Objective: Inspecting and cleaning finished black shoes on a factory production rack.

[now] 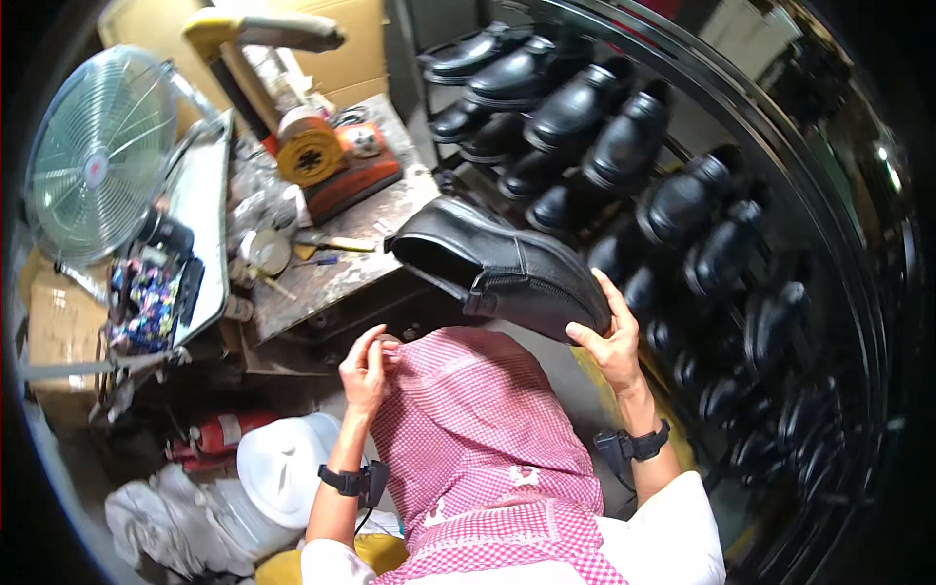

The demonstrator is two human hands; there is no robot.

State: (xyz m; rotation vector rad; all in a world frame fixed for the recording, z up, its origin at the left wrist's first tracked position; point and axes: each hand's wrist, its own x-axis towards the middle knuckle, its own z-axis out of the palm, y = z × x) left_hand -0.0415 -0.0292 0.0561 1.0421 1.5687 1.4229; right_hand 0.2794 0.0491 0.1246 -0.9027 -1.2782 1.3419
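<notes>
A black leather shoe point(517, 268) is held up in front of me, tilted, its opening toward the left and its toe toward the right. My right hand point(612, 336) grips it by the toe end, with the thumb on the near side and the fingers round the far side. Beside the pink checked apron point(478, 419) on my lap, my left hand point(367, 370) is raised with its fingers curled together, apart from the shoe. Whatever may be between those fingers is too small to make out.
A rack of several black shoes point(629, 136) fills the right side. On the worn workbench point(336, 288) stand an orange and yellow machine point(322, 161) and a hammer point(336, 242). To the left are a fan point(97, 161), a white lidded bucket point(288, 468) and a red fire extinguisher point(219, 434).
</notes>
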